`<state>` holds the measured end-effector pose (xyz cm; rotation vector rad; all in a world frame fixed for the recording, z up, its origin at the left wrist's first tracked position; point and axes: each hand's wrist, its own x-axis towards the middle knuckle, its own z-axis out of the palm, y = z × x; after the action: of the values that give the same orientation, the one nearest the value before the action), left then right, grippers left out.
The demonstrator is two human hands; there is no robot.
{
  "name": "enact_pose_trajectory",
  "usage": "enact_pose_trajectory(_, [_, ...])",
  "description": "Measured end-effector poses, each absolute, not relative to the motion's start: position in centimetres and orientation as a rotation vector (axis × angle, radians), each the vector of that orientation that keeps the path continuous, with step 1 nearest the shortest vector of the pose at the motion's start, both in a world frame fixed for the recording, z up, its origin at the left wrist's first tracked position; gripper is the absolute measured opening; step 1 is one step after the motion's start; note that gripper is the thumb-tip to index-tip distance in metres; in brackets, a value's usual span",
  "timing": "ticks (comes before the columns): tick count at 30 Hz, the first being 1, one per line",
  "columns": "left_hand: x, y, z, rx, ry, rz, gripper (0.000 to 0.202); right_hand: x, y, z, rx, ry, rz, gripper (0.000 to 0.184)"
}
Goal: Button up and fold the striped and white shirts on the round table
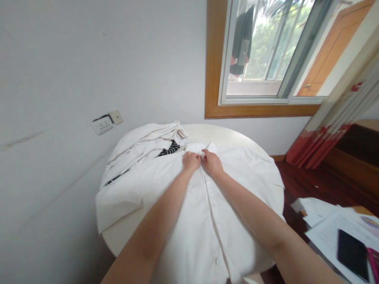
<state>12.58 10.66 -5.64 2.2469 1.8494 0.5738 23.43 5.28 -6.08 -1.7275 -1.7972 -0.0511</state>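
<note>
A white button-up shirt lies front side up across a round table, its collar at the far end and its sleeves spread to both sides. Just below the collar, my left hand pinches the front edge of the shirt. My right hand grips the opposite edge close beside it, the fingertips of both hands nearly meeting. Whether a button sits between the fingers is hidden. Below the hands the button placket runs down toward me, with its two front edges lying close together.
Folded white clothing and a black striped cloth lie at the table's back left. The round table stands against a wall with a socket. At right are papers, a phone and a curtain.
</note>
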Motion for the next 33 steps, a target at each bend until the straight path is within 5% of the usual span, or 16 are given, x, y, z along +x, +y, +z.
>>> enact_pose_trajectory(11, [12.4,11.0,-5.5,2.263,1.835,0.528,0.035,22.3,5.0,-5.8,-1.816,-1.757,-0.134,0.036])
enact_pose_trajectory(23, [12.4,11.2,-6.2,2.268,1.815,0.624,0.035,25.4,6.4,-7.2,-1.539,-1.411,0.479,0.04])
enact_pose_trajectory(33, [12.0,11.2,-6.3,2.255,1.694,0.741,0.028,26.2,7.7,-7.6,-1.514,-1.322,0.687,0.019])
